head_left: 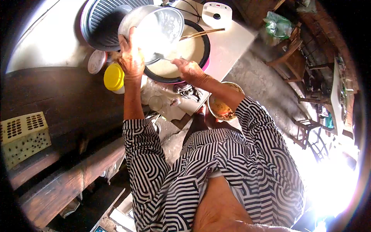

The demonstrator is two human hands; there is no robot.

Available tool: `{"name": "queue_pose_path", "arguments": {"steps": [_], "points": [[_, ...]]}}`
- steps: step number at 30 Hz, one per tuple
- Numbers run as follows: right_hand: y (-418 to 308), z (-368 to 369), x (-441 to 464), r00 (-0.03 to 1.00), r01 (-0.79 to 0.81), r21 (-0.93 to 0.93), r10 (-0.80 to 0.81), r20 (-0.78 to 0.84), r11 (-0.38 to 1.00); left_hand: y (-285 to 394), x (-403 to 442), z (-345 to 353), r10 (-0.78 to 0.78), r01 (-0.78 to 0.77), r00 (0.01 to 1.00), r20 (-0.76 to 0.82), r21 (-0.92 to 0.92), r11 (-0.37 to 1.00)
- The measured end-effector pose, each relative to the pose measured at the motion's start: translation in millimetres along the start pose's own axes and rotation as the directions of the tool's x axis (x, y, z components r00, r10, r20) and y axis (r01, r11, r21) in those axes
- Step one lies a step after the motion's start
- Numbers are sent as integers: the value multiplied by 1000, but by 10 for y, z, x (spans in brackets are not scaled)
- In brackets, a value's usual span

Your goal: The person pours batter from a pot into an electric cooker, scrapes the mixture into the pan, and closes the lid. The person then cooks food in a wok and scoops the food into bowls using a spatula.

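A shiny metal bowl [133, 19] is tilted over a wide dark-rimmed pan [207, 46] that holds a pale, creamy layer. My left hand [132, 56] grips the bowl's near left side, fingers wrapped at its edge. My right hand [190, 71] is closed in a pinch around a utensil, mostly hidden, whose end points to the bowl's lower rim. Glare washes out the bowl's inside. A pair of wooden chopsticks [205, 34] lies across the pan's far right rim.
A ridged dark basin [101, 29] stands at the back left, near a yellow-lidded jar [114, 77]. A white appliance [217, 15] sits on the white table [232, 48]. Below the table's edge is a round basin [222, 110] with food remnants. Wooden chairs [295, 63] stand right.
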State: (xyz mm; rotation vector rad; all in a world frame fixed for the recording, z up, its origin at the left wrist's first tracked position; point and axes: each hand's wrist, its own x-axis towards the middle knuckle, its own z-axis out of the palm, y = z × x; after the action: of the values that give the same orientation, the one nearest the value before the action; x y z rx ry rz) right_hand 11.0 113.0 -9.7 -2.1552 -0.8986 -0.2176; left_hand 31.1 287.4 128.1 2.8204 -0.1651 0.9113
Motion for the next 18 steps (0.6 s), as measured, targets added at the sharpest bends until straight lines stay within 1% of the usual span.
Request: {"name": "queue_pose_path", "arguments": {"steps": [1,2,4,5,6,8,9,11,12,14,17,18], "points": [[67,-10,11,999,-6,-57,4,-39,998,-13,5,14,19,-20,1000,-23,-8,1000],[164,-50,26,996,-86,-107,87,-1,990,-21,13,31,18,-19,1000,-25,-8,1000],[311,-158,151,996,-88,-101,86,-22,991,-53,-5,39,15,-14,1000,10,-23,1000],[329,-226,208,982,-182,-111,186,28,977,-80,-12,49,14,-13,1000,11,-22,1000],[334,-253,274,988,-133,-72,126,-93,989,-107,-8,62,17,-16,1000,12,-34,999],[339,-311,375,974,-202,176,217,-70,964,-156,-13,96,16,-15,1000,19,-47,999],[367,-307,406,974,-201,175,216,-67,964,-173,0,100,31,-31,999,28,-26,999],[430,-290,457,932,-336,118,348,-101,934,-200,-5,106,40,-40,998,42,-5,999],[444,-280,455,893,-432,120,442,-81,894,-204,5,109,45,-45,999,13,8,999],[407,-242,376,870,-471,251,493,-26,845,-181,18,91,51,-51,999,-19,18,999],[197,-196,364,881,-457,410,466,86,789,-209,8,91,66,-65,997,-39,24,998],[164,-204,378,882,-455,410,464,85,790,-215,12,100,74,-72,997,-33,71,995]]}}
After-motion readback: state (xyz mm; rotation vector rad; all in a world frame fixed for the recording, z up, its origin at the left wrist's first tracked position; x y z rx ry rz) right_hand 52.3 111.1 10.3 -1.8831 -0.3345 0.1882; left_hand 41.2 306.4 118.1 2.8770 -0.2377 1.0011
